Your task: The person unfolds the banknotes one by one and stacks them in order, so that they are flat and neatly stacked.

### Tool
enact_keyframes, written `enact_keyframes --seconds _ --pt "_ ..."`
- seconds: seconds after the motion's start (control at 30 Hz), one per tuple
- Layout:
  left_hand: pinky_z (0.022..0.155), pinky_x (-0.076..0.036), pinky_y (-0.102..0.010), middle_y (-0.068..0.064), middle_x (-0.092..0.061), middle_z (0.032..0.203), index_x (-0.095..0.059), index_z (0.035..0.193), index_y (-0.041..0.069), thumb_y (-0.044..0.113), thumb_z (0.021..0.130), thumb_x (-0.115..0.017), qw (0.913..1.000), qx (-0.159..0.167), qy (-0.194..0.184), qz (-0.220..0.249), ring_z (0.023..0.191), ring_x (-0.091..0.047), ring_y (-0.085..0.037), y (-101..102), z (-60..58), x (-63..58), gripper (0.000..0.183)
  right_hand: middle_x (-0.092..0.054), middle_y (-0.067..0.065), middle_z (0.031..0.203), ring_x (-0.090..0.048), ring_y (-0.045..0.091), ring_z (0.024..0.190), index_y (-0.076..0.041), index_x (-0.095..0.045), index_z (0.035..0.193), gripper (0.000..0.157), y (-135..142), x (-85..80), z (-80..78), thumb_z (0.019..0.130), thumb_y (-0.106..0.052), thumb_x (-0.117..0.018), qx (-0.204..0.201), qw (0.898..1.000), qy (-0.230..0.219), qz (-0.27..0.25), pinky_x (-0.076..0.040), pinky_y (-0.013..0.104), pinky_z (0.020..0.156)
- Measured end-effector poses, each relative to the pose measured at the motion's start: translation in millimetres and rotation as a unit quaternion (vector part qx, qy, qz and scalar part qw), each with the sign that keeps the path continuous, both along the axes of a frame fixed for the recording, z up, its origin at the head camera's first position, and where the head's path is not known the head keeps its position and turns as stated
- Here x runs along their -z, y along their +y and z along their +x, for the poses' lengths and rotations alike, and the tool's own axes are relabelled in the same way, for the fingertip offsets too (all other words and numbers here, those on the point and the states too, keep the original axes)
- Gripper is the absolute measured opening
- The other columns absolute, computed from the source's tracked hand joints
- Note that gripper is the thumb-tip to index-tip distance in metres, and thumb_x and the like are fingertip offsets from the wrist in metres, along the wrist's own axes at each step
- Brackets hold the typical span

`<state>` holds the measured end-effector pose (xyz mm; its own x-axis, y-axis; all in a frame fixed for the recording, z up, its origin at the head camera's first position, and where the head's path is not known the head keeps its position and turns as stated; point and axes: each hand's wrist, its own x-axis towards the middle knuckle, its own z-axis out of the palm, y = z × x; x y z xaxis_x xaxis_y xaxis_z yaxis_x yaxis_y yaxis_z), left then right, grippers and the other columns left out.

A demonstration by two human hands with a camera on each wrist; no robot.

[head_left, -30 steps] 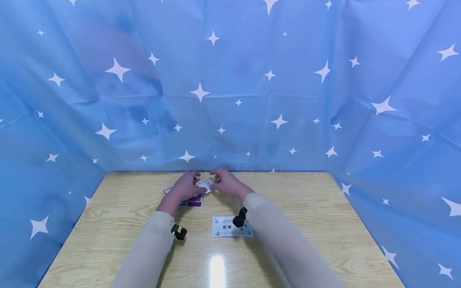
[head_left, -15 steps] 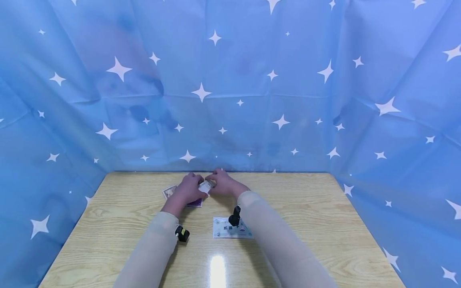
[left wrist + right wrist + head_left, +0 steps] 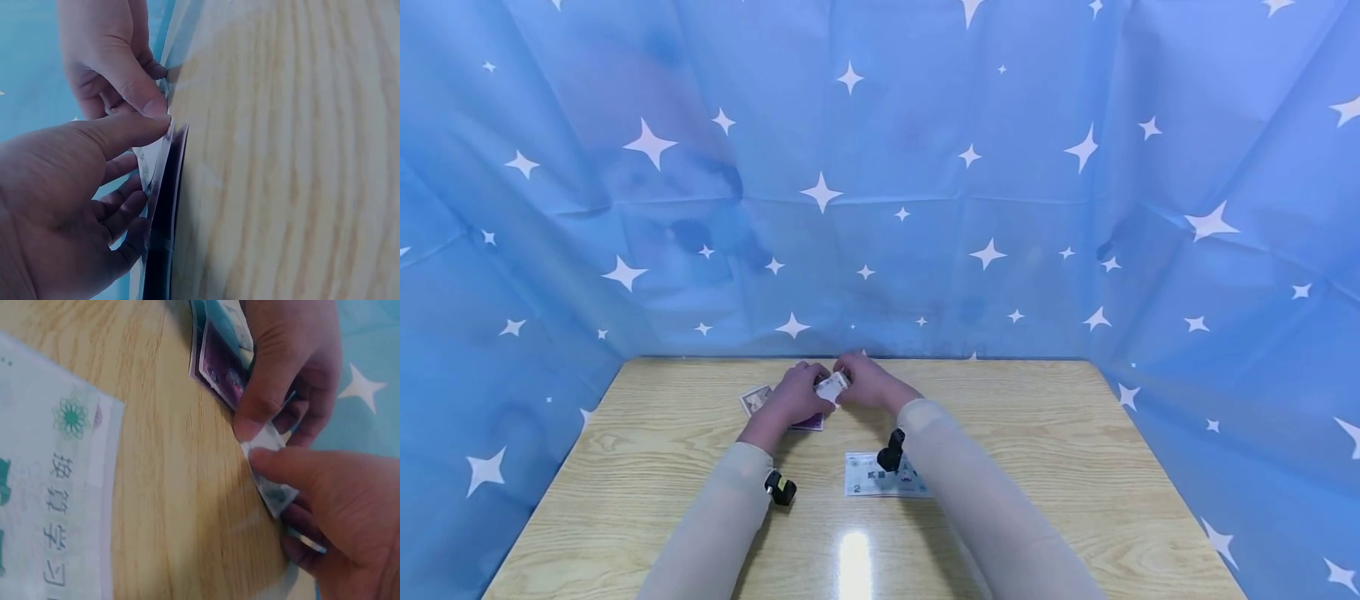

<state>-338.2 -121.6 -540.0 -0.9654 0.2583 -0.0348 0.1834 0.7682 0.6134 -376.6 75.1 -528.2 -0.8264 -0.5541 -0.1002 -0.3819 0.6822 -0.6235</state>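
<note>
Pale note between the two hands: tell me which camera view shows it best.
The right wrist view: the pale note is close up there, its face partly uncovered. The head view shows it small between left hand and right hand; the left wrist view shows only a narrow sliver, steeply angled.

A blue sheet-like backdrop [image 3: 910, 233] stands behind the counter [image 3: 1090, 467] and flanks it on the left and right; white four-pointed stars [image 3: 822, 192] of mixed sizes are scattered across it; soft vertical folds and a horizontal crease [image 3: 1030, 199] run through the cloth, with darker blue patches toward the left; the counter is pale wood with wavy grain and rounded far corners, its far edge close against the backdrop; a bright white reflection [image 3: 854, 567] glares on its near part; the left wrist view looks dimmer.
</note>
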Motion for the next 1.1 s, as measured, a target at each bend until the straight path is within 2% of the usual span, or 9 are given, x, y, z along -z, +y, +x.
enact_keyframes --seconds 0.13,0.27,0.47,0.6,0.83,0.97,1.1 --pt "0.100 -0.054 -0.050 -0.014 -0.064 0.126 -0.070 0.136 0.005 0.021 0.088 -0.094 1.0000 0.002 0.007 0.005 0.112 -0.059 -0.031 1.2 -1.2 3.3 0.056 -0.071 0.010 0.122 -0.067 0.023 0.108 -0.006 -0.065 0.136 0.037 0.5 1.1 2.1 0.102 -0.005 -0.080 0.023 0.999 -0.003 -0.026 -0.059 0.043 0.098" --pt "0.103 -0.054 -0.050 -0.014 -0.065 0.127 -0.070 0.137 0.005 0.020 0.089 -0.094 0.9996 0.012 0.025 0.009 0.114 -0.061 -0.032 2.3 -2.9 6.3 0.055 -0.070 0.010 0.112 -0.065 0.022 0.099 -0.007 -0.070 0.133 0.033 7.0 5.4 2.0 0.102 -0.003 -0.078 0.053 0.996 -0.009 -0.069 -0.058 0.039 0.087" --pt "0.108 -0.053 -0.051 -0.017 -0.064 0.134 -0.067 0.145 0.006 0.018 0.093 -0.090 0.9975 0.038 0.049 0.034 0.122 -0.063 -0.034 -0.2 -6.7 10.8 0.058 -0.069 0.009 0.109 -0.064 0.020 0.094 -0.005 -0.072 0.135 0.034 21.2 9.8 2.1 0.102 -0.005 -0.079 0.071 0.987 -0.023 -0.145 -0.057 0.032 0.077" --pt "0.112 -0.052 -0.052 -0.017 -0.062 0.144 -0.067 0.147 0.007 0.018 0.097 -0.087 0.9954 0.040 0.063 0.061 0.130 -0.063 -0.036 0.6 -7.8 8.2 0.054 -0.069 0.008 0.105 -0.066 0.020 0.088 -0.006 -0.072 0.135 0.035 27.5 9.9 2.2 0.100 -0.005 -0.081 0.086 0.978 -0.037 -0.185 -0.059 0.031 0.073" --pt "0.105 -0.056 -0.052 -0.013 -0.063 0.141 -0.072 0.144 0.011 0.015 0.102 -0.081 0.9894 0.035 0.093 0.106 0.120 -0.067 -0.032 5.2 -5.6 -1.9 0.043 -0.070 0.006 0.103 -0.067 0.021 0.089 -0.010 -0.074 0.132 0.034 37.1 3.6 7.6 0.100 -0.010 -0.083 0.102 0.965 -0.053 -0.236 -0.060 0.036 0.077" --pt "0.096 -0.058 -0.046 -0.009 -0.064 0.134 -0.074 0.140 0.014 0.012 0.103 -0.080 0.9851 0.028 0.086 0.146 0.109 -0.066 -0.025 9.9 -0.2 -7.4 0.038 -0.073 0.005 0.107 -0.068 0.021 0.095 -0.013 -0.075 0.132 0.035 43.7 -3.1 17.3 0.099 -0.013 -0.085 0.110 0.959 -0.053 -0.254 -0.062 0.048 0.087" --pt "0.088 -0.059 -0.040 -0.004 -0.066 0.126 -0.076 0.137 0.014 0.010 0.103 -0.080 0.9779 0.026 0.068 0.196 0.102 -0.066 -0.021 14.2 8.1 -11.6 0.034 -0.074 0.007 0.108 -0.068 0.023 0.097 -0.011 -0.074 0.135 0.037 51.0 -9.0 29.8 0.099 -0.011 -0.084 0.106 0.955 -0.048 -0.272 -0.060 0.059 0.091"
